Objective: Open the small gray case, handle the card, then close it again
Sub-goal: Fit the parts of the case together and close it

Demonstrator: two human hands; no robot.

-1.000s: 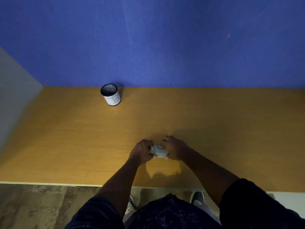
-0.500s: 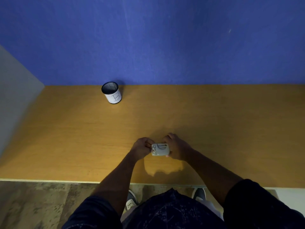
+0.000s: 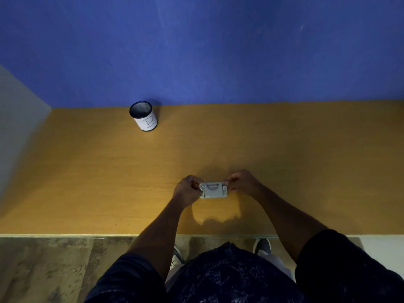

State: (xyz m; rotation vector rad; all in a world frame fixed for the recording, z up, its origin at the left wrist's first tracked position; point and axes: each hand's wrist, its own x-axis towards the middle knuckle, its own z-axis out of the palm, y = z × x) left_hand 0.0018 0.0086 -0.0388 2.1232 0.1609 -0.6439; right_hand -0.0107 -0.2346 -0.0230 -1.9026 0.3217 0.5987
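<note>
The small gray case is held just above the wooden table, near its front edge. Its broad face with a curved latch and corner rivets points up at me, and the lid is closed. My left hand grips the case's left end. My right hand pinches its right end with fingertips at the top corner. No card is visible.
A cylindrical mesh cup with a white label marked "B" stands at the back left by the blue wall. A gray side panel borders the table on the left. My shoes show below the table's front edge.
The case has been turned between my hands so its full latched face now shows. My hands have spread apart to its two ends.
</note>
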